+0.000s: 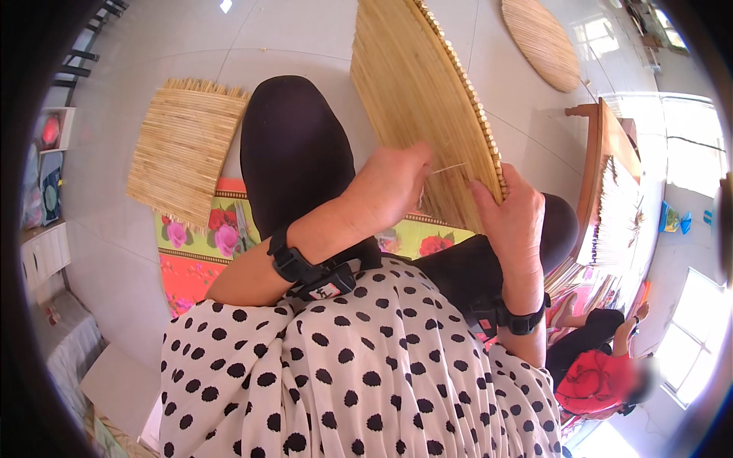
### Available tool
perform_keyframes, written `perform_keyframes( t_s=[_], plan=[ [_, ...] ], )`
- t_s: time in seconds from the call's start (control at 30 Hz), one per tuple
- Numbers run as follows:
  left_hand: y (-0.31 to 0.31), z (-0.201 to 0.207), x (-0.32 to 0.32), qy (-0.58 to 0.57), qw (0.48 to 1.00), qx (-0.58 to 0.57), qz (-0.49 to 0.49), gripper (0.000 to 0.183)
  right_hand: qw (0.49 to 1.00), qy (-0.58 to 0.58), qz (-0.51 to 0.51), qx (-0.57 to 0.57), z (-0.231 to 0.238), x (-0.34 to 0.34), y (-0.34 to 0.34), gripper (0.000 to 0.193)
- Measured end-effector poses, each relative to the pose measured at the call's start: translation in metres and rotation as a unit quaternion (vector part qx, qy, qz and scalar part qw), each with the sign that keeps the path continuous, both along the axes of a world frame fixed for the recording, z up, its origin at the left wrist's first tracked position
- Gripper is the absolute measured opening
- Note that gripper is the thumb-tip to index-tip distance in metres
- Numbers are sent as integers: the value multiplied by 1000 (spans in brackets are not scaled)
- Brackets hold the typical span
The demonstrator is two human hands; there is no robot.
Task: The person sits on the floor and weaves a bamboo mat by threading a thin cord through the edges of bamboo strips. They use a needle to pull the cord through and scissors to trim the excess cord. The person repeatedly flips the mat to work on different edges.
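A mat of straw-coloured stalks [416, 84] stands tilted on edge over my lap, its right edge a row of cut stalk ends. My right hand [513, 210] grips this edge near the lower corner, thumb on the face and fingers behind. Close to the mat's lower face, my left hand [397, 183] is closed in a pinch. From its fingertips a thin, pale, needle-like piece [449, 168] points toward the right hand; whether it is a needle or a strand is unclear. The left fingers are partly hidden.
Another stalk mat [187, 149] lies on the floor at left, beside a flowered cloth [202, 256]. An oval stalk mat [540, 44] is at far right. A wooden bench [603, 153] stands at right, with loose stalks [617, 214] by it. A person in red [599, 382] sits at lower right.
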State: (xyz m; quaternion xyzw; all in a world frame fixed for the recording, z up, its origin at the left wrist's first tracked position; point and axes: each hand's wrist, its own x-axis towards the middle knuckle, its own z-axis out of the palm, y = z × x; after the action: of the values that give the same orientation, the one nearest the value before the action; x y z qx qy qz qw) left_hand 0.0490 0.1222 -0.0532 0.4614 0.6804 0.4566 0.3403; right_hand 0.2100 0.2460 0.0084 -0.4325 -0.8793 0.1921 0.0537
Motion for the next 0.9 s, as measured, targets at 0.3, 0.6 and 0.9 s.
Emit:
perform_keyframes(
  t_s=[0.3,0.6,0.9],
  plan=[
    [3,6,6,58,998,-7,-5,17,1000,-1,15,20,1,2,6,36],
    [5,11,6,63,998,8,-2,16,999,27,23,18,0,3,7,27],
    [6,10,6,75,997,27,5,15,1000,11,22,-4,3,1,5,33]
  ],
)
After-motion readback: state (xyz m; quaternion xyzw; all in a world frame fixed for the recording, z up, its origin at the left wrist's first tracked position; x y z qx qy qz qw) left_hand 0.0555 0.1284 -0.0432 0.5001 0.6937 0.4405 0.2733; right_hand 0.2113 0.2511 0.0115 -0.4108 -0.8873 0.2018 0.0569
